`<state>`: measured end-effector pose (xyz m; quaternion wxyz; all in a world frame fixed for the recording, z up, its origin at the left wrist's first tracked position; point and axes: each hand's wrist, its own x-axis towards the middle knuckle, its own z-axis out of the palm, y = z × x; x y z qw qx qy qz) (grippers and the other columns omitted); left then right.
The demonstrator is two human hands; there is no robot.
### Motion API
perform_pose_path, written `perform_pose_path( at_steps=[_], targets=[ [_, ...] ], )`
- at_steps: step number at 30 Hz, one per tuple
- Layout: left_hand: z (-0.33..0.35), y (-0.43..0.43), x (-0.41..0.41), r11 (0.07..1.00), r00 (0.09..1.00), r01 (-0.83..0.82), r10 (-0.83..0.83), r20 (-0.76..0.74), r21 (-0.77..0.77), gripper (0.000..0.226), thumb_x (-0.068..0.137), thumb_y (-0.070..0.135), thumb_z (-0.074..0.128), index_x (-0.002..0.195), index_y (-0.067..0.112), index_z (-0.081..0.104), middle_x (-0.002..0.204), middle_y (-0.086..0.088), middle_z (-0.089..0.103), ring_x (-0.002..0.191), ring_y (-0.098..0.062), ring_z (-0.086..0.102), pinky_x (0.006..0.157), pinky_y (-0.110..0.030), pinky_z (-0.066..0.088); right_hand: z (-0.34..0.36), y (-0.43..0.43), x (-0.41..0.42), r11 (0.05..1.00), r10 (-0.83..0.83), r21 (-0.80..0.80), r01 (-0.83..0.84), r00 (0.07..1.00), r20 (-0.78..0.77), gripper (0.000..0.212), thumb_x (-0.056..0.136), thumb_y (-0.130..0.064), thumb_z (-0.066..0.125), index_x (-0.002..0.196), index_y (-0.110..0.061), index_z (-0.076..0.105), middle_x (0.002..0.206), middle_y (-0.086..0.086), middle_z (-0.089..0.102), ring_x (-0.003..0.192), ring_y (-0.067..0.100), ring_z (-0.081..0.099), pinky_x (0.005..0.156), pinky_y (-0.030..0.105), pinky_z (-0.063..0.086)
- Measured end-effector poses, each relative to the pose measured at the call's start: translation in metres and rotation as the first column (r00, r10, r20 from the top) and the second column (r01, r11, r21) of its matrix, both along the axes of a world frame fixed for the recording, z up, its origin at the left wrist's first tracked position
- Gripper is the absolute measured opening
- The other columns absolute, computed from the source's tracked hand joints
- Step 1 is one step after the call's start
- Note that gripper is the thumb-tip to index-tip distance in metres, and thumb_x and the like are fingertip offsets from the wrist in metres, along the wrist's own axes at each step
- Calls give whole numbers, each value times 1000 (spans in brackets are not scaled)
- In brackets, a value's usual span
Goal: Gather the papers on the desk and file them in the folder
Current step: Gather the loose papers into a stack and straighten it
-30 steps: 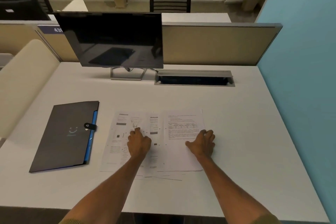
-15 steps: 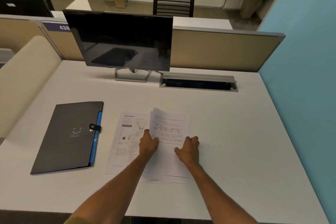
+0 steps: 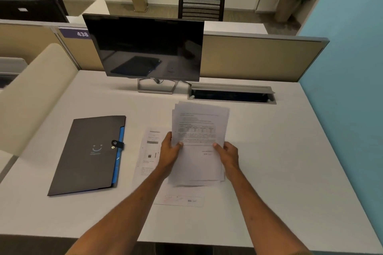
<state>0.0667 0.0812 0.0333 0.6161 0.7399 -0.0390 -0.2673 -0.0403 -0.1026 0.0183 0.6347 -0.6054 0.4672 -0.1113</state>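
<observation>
Papers: stack (image 3: pixel 199 147) is held above the tabletop (image 3: pixel 279 161), sheets slightly fanned.
Left grip (image 3: pixel 169 153): closed on stack's left edge, thumb on top.
Right grip (image 3: pixel 228 154): closed on stack's right edge.
Loose sheets (image 3: pixel 150 151): left flat on tabletop beneath.
Folder (image 3: pixel 87 155): closed, strap snapped, left of sheets.

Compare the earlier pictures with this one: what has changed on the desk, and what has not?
Both hands, left hand and right hand, slid the spread papers together and now hold the stack lifted off the desk. Loose sheets still lie beneath. The folder stays closed in its place; the monitor is unchanged.
</observation>
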Motion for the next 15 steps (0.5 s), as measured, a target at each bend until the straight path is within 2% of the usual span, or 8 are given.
perform_pose_path(
  at_steps=[2, 4, 7, 9, 11, 13, 14, 15],
  targets=[
    [9, 0, 6, 997, 1000, -19, 20, 11, -71, 55, 99, 23, 72, 148, 12, 51, 142, -11, 68, 126, -39, 71, 106, -63, 60, 7, 2, 10, 999, -14, -43, 18, 996, 92, 28, 101, -12, 71, 126, 0, 68, 127, 21, 75, 113, 37, 73, 97, 41, 61],
    [18, -2, 10, 993, 996, -53, 60, 65, -105, 58, 95, 23, 70, 148, 11, 51, 141, -13, 68, 126, -40, 70, 105, -62, 61, 16, 7, 19, 992, 10, -123, 12, 985, 170, 24, 103, -10, 67, 125, 0, 66, 125, 20, 74, 112, 35, 72, 89, 33, 60],
    [24, -7, 16, 987, 970, -139, 151, 188, -75, 53, 107, 6, 62, 157, 12, 44, 145, -10, 64, 133, -35, 64, 116, -57, 55, 24, 19, 27, 976, 67, -218, -8, 961, 267, 25, 106, -14, 63, 129, -4, 61, 127, 14, 72, 115, 30, 71, 97, 33, 61],
    [24, -7, 16, 982, 949, -172, 186, 254, -77, 53, 110, 7, 58, 159, 17, 42, 138, 4, 64, 126, -21, 65, 116, -45, 53, 23, 27, 27, 961, 88, -278, 1, 947, 310, 22, 107, -18, 62, 127, -9, 59, 126, 10, 71, 115, 27, 71, 101, 36, 62],
    [24, -4, 11, 983, 930, -169, 183, 317, -74, 52, 108, 17, 56, 151, 44, 43, 126, 24, 64, 118, -5, 65, 107, -26, 55, 19, 33, 23, 952, 89, -305, 17, 939, 332, 20, 107, -22, 62, 126, -17, 57, 124, 3, 70, 113, 19, 71, 99, 33, 63],
    [21, 0, 6, 990, 923, -136, 137, 359, -27, 57, 104, 27, 53, 130, 76, 41, 117, 40, 63, 113, 5, 66, 92, -11, 55, 14, 40, 16, 953, 89, -303, 14, 942, 323, 28, 106, -22, 63, 131, -31, 53, 122, -8, 67, 113, 4, 68, 94, 21, 62],
    [16, 1, 4, 994, 925, -111, 103, 367, 1, 57, 105, 28, 52, 124, 81, 41, 116, 40, 63, 112, 6, 66, 89, -11, 55, 11, 43, 13, 954, 94, -299, 0, 948, 302, 37, 106, -20, 64, 136, -36, 49, 123, -11, 65, 112, -2, 66, 90, 14, 60],
    [12, 2, 1, 996, 926, -88, 73, 370, 24, 55, 107, 27, 52, 126, 77, 41, 119, 35, 62, 113, 3, 66, 93, -16, 55, 7, 45, 9, 956, 101, -294, -17, 956, 274, 44, 105, -17, 65, 140, -37, 47, 125, -10, 64, 113, -3, 65, 89, 12, 58]
  ],
)
